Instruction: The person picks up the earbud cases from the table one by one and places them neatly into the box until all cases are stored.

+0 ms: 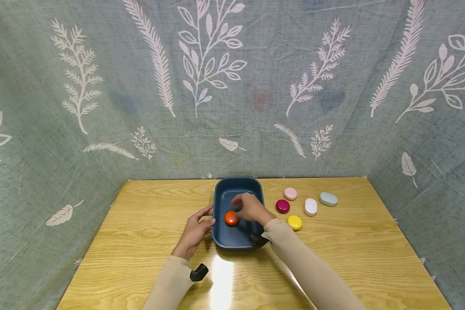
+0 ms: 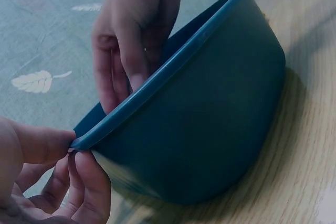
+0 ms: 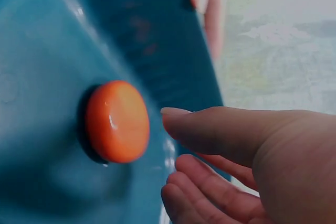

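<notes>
Left hand point(image 1: 194, 231): pinching the bin point(image 1: 232, 241) by its rim!
Right hand point(image 1: 252, 209): in the bin, thumb and fingers parted, just beside the orange disc point(image 1: 231, 218).
Orange disc: sitting on the bin floor.
Yellow disc point(image 1: 294, 223): on the table point(image 1: 356, 254).

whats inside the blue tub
A round orange disc sits in the tub, with the right hand beside it. In the head view, that hand covers part of the tub, so anything under it cannot be seen.
</notes>
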The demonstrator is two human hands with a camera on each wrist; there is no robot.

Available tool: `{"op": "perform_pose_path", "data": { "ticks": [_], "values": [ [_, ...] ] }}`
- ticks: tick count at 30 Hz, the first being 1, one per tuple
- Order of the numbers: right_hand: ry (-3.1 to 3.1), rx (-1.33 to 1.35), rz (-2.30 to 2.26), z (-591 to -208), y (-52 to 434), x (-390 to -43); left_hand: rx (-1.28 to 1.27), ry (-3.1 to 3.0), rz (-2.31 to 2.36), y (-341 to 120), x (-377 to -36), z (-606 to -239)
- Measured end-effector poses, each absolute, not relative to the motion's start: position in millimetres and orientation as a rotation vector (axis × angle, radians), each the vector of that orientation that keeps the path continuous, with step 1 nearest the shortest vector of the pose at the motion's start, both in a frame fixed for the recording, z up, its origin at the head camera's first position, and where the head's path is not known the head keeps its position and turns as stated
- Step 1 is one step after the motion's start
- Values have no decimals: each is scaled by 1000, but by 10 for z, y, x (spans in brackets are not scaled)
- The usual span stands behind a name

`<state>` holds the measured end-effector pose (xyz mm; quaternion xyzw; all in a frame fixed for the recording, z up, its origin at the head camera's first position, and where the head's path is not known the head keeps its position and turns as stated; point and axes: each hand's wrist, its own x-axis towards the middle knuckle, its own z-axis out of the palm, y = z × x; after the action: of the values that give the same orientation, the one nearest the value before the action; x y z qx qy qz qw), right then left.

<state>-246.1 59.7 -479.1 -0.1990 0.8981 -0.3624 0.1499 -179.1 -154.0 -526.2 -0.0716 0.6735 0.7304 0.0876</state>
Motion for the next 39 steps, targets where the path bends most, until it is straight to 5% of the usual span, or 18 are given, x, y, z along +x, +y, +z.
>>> {"op": "perform_pose_path", "data": {
  "ticks": [39],
  "values": [
    [2527, -219, -1481, -4633, 1907, -2257, -199, 2004, 2183, -1540, -1787, -5270]
  ]
}}
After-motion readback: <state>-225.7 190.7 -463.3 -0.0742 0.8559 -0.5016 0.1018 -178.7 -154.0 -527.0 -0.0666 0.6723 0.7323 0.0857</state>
